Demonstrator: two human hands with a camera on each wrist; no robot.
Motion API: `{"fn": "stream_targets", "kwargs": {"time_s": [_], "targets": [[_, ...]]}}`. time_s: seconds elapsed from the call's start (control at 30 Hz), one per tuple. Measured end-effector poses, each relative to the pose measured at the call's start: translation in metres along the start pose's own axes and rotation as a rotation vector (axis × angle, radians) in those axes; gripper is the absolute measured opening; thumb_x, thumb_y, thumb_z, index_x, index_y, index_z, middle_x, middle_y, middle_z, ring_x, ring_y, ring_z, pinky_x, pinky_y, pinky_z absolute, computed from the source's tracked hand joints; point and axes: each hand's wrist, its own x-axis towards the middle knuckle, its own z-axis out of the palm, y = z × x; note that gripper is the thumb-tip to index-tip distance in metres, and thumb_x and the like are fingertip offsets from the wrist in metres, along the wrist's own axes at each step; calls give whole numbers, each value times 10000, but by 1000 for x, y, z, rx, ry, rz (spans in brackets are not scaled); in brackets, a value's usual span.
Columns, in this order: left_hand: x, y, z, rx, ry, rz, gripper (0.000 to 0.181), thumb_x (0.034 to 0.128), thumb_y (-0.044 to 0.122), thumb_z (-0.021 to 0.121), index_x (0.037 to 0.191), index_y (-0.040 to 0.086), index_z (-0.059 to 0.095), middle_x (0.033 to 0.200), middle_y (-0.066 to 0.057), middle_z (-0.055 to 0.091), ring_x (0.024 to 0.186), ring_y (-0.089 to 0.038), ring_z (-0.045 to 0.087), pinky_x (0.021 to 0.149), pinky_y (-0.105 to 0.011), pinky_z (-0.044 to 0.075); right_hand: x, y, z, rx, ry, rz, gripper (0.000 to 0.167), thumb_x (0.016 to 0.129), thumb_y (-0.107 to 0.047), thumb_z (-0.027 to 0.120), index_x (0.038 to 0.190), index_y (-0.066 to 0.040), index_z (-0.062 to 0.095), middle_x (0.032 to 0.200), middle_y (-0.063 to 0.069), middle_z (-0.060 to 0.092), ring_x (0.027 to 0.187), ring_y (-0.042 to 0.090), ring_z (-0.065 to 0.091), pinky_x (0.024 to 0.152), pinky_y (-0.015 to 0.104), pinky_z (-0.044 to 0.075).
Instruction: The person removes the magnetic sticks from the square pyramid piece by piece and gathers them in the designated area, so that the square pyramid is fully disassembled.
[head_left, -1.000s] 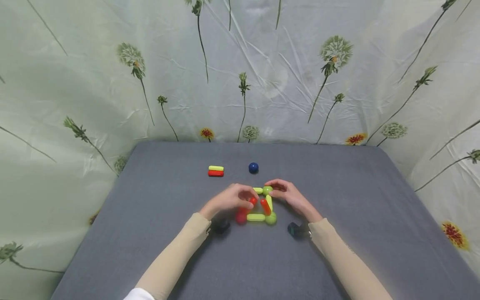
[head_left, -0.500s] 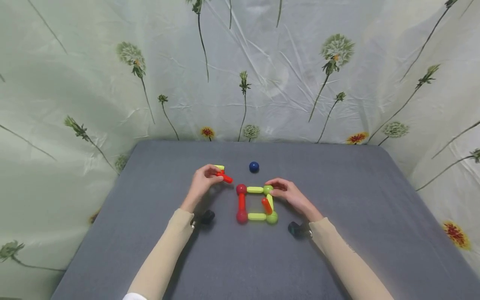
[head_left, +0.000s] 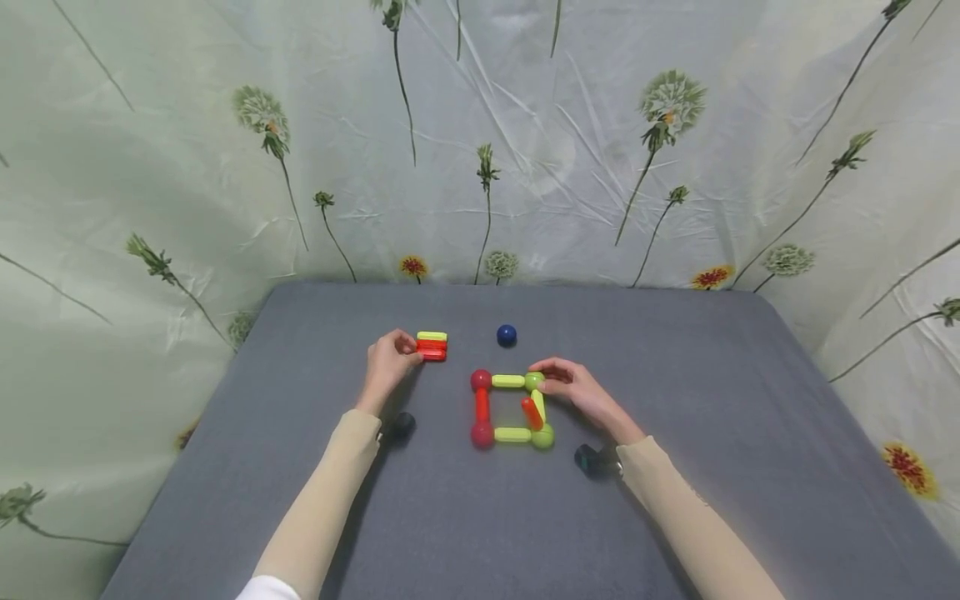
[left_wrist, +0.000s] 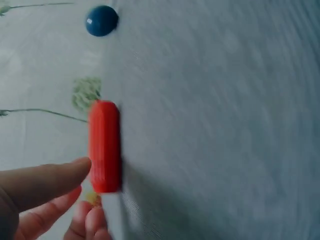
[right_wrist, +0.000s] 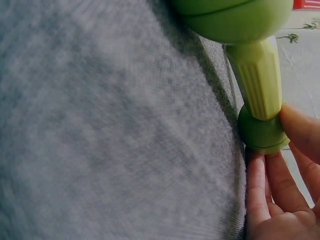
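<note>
In the head view, the left hand (head_left: 387, 367) is left of the centre of the frame, with thumb and forefinger at the left end of the lower red stick (head_left: 432, 356); whether they pinch it or only touch it, one cannot tell. Just above this stick lie the upper red stick (head_left: 431, 345) and a yellow-green stick (head_left: 432, 336), all three side by side. A dark blue ball (head_left: 507, 336) rests to the right of them. Near the centre is a square frame, with two red balls (head_left: 483, 435) at its left corners and two green balls (head_left: 543, 437) at its right corners; one red bar (head_left: 482, 407) makes the left side, and yellow-green bars (head_left: 512, 435) make the others. A tilted red rod (head_left: 533, 413) has its lower end at the lower right corner. The right hand (head_left: 588, 398) holds the upper right ball between thumb and fingers. Everything lies on a grey table (head_left: 480, 517), before a floral curtain (head_left: 570, 133). In the left wrist view, the thumb touches a red stick left of centre, the other fingers are at lower left, and the blue ball is at upper left. In the right wrist view, the fingers grip a green ball at the right, under a yellow-green bar; another green ball, appearing larger, is at the top.
</note>
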Motion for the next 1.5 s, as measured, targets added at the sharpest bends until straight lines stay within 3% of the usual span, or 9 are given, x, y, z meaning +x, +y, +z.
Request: {"fn": "stream_targets", "kwargs": {"time_s": [0.13, 0.3, 0.37, 0.47, 0.73, 0.97, 1.07, 1.3, 1.5], "targets": [[-10, 17, 9, -148, -152, 85, 197, 803, 4, 728, 962, -6, 612, 915, -153, 620, 787, -236, 580, 649, -287, 455, 0, 2, -1, 5, 0, -9, 339, 922, -125, 635, 1230, 7, 584, 1207, 130, 588, 1063, 235, 534, 934, 343, 425], [-35, 50, 37, -352, -599, 271, 282, 861, 2, 668, 1133, -21, 598, 1109, -184, 602, 878, -232, 610, 767, -328, 502, 0, 3, -2, 4, 1, -21, 341, 926, -127, 630, 1231, 16, 578, 1199, 134, 592, 1056, 217, 544, 923, 316, 430], [-44, 60, 48, -346, -738, 331, 304, 869, 28, 674, 1165, 13, 608, 1126, -126, 612, 891, -207, 621, 798, -327, 504, 0, 2, -1, 14, -3, -26, 342, 925, -128, 633, 1230, 18, 578, 1194, 139, 597, 1053, 214, 554, 912, 309, 439], [-54, 69, 61, -290, -807, 379, 272, 862, 60, 701, 1126, 68, 638, 1065, -20, 635, 873, -146, 620, 806, -292, 503, 0, 1, 0, 24, -12, -38, 345, 925, -122, 633, 1231, 27, 574, 1191, 160, 596, 1051, 225, 560, 900, 301, 447], [-56, 62, 70, -144, -590, 436, 166, 793, 17, 759, 873, 110, 647, 841, 53, 639, 771, -89, 599, 734, -256, 503, 2, 0, 0, 27, -11, -39, 356, 928, -85, 621, 1250, 53, 554, 1224, 199, 574, 1084, 257, 539, 899, 278, 433], [-50, 46, 45, -346, -579, 271, 147, 822, 32, 726, 941, 48, 639, 890, -57, 672, 796, -177, 646, 723, -309, 520, -3, -11, 2, 19, -21, -33, 333, 931, -15, 585, 1241, 97, 539, 1223, 235, 556, 1087, 296, 521, 887, 287, 434], [-42, 32, 27, -377, -525, 200, 173, 828, 9, 708, 981, 0, 628, 891, -98, 669, 796, -201, 644, 725, -307, 516, -9, -22, 3, 17, -24, -30, 336, 928, 5, 578, 1240, 120, 528, 1220, 245, 554, 1083, 292, 526, 872, 267, 443], [-19, 0, -2, -148, -227, 71, 176, 795, 2, 743, 934, 3, 635, 835, -94, 648, 696, -183, 591, 608, -281, 471, -13, -29, 4, 17, -22, -23, 346, 928, -2, 581, 1249, 116, 527, 1224, 229, 557, 1081, 268, 529, 872, 264, 438], [-7, -10, -6, 2, -143, 24, 172, 790, 8, 745, 911, 4, 623, 855, -133, 643, 702, -226, 582, 598, -289, 467, -12, -28, 5, 29, -20, -19, 348, 924, -2, 589, 1247, 113, 529, 1231, 236, 554, 1087, 271, 531, 880, 283, 441]]}}
